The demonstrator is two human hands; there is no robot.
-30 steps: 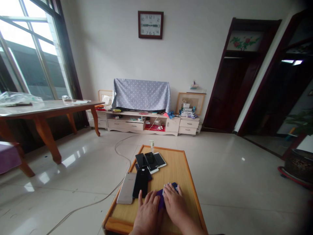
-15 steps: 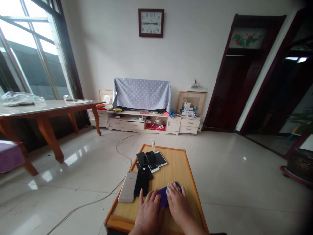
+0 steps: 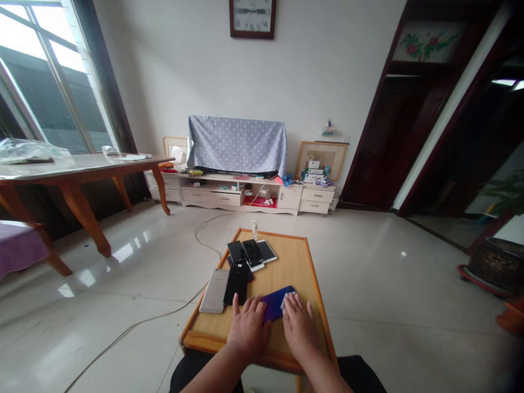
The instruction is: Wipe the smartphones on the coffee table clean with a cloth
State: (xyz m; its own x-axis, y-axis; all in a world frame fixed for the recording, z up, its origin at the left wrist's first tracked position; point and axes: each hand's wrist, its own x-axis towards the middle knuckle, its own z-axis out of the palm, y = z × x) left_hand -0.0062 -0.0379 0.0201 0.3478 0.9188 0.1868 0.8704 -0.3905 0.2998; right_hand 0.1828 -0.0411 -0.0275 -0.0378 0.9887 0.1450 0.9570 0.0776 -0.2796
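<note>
Purple phone [image 3: 273,304] lies flat on the wooden table [image 3: 303,273]. On my feed the right hand [image 3: 300,333] sits on a white cloth [image 3: 289,300] atop it (grip unclear from here), left hand [image 3: 248,327] spread open just beside, near a black phone [image 3: 236,284].
</note>
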